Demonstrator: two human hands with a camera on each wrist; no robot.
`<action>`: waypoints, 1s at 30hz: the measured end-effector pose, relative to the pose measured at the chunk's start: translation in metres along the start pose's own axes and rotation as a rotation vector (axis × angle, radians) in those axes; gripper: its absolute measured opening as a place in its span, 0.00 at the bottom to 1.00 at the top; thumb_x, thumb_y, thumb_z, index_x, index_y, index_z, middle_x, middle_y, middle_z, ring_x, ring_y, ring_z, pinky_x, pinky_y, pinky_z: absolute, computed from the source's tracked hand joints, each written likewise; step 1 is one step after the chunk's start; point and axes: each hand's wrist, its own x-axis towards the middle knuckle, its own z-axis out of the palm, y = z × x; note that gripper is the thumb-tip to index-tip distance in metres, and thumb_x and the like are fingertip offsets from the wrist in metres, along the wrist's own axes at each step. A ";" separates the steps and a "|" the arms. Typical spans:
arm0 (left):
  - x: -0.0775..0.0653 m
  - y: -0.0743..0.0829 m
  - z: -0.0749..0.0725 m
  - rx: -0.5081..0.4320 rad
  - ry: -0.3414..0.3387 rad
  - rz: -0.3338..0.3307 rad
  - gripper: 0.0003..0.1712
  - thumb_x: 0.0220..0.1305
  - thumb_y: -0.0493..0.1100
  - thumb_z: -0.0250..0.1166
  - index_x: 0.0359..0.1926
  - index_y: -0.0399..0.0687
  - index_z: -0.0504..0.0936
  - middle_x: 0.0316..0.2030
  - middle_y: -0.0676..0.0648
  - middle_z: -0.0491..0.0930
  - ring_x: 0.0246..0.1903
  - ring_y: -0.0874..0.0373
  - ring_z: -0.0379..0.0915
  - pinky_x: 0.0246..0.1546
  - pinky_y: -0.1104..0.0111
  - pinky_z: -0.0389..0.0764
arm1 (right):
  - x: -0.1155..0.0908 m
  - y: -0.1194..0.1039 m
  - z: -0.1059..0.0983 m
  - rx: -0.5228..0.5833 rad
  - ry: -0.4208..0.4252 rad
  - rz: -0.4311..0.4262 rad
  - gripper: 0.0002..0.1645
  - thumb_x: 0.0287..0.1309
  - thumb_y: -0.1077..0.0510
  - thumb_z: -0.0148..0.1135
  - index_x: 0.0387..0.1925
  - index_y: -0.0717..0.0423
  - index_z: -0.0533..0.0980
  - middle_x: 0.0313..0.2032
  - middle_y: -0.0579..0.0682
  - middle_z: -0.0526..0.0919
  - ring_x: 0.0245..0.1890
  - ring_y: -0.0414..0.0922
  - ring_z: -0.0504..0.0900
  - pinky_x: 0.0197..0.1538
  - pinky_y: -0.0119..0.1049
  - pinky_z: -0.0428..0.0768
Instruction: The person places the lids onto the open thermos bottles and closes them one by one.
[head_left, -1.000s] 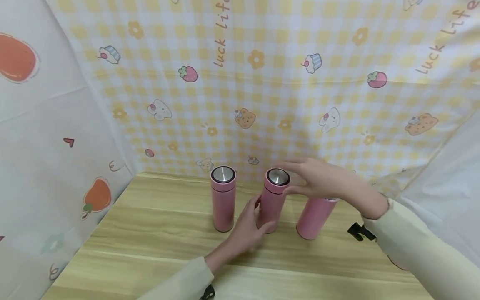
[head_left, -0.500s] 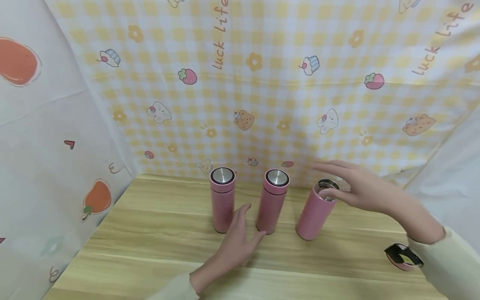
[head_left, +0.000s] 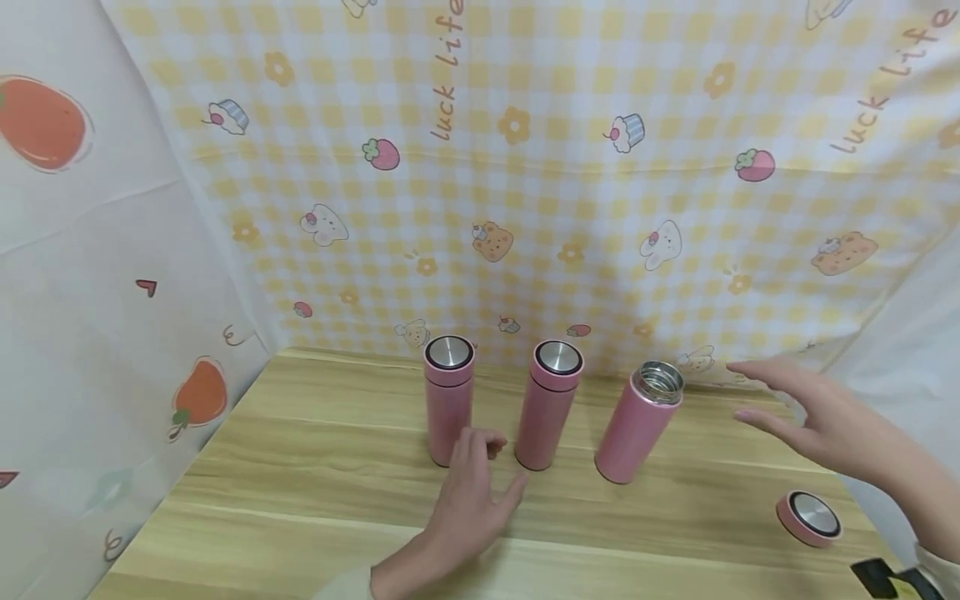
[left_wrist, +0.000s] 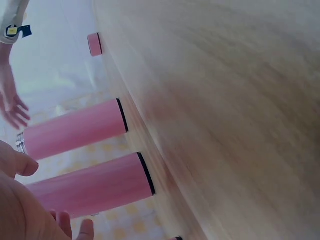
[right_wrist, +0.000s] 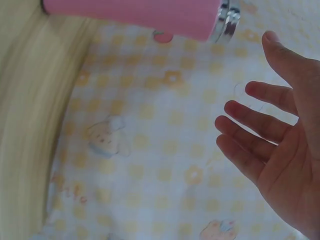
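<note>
Three pink thermos bottles stand in a row on the wooden table. The left bottle (head_left: 450,400) and the middle bottle (head_left: 549,408) wear lids with silver tops. On the right, the third bottle (head_left: 633,433) has its steel mouth uncovered. Its round pink lid (head_left: 808,518) lies on the table at the right. My left hand (head_left: 468,500) is in front of the left and middle bottles, fingers loosely bent and holding nothing. Right of the uncovered bottle, my right hand (head_left: 813,412) hovers with fingers spread and an empty palm, as the right wrist view also shows.
A yellow checked cloth (head_left: 540,192) hangs directly behind the bottles. White printed cloth (head_left: 90,333) closes off the left side, and more white cloth (head_left: 915,333) the right. The wooden table (head_left: 300,467) extends in front of the bottles.
My right hand has left the middle bottle's lid and moved right, past the uncovered bottle. My left hand has let go of the middle bottle and drawn back slightly toward me.
</note>
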 end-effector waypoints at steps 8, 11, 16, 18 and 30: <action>0.001 0.018 0.008 -0.175 -0.159 -0.021 0.16 0.68 0.45 0.70 0.52 0.50 0.74 0.42 0.56 0.79 0.40 0.64 0.76 0.44 0.68 0.81 | -0.047 0.028 0.013 -0.005 -0.101 0.110 0.38 0.55 0.58 0.78 0.66 0.56 0.73 0.60 0.60 0.78 0.50 0.57 0.81 0.48 0.40 0.82; 0.006 0.024 0.017 -0.225 -0.213 -0.022 0.18 0.69 0.46 0.69 0.55 0.49 0.75 0.44 0.57 0.80 0.43 0.65 0.78 0.47 0.69 0.81 | -0.064 0.035 0.021 0.015 -0.156 0.185 0.36 0.58 0.56 0.76 0.65 0.60 0.73 0.59 0.65 0.77 0.46 0.67 0.81 0.39 0.58 0.82; 0.018 0.030 0.033 -0.384 -0.316 -0.079 0.26 0.70 0.47 0.68 0.64 0.47 0.71 0.53 0.55 0.78 0.53 0.63 0.75 0.53 0.67 0.79 | -0.085 0.047 0.035 0.005 -0.188 0.192 0.34 0.57 0.56 0.76 0.63 0.62 0.74 0.57 0.61 0.80 0.50 0.64 0.79 0.40 0.41 0.83; 0.024 0.032 0.039 -0.444 -0.352 -0.109 0.31 0.70 0.48 0.68 0.68 0.46 0.68 0.59 0.54 0.76 0.59 0.59 0.72 0.56 0.66 0.77 | -0.093 0.052 0.040 -0.007 -0.196 0.184 0.35 0.55 0.55 0.77 0.62 0.61 0.75 0.57 0.59 0.80 0.52 0.58 0.79 0.40 0.33 0.81; 0.053 0.049 0.073 -0.278 -0.364 -0.173 0.51 0.63 0.62 0.71 0.78 0.52 0.57 0.72 0.53 0.62 0.69 0.55 0.61 0.63 0.54 0.71 | -0.126 0.076 0.057 0.107 -0.341 0.247 0.36 0.60 0.56 0.74 0.64 0.68 0.72 0.57 0.67 0.76 0.54 0.35 0.74 0.39 0.28 0.76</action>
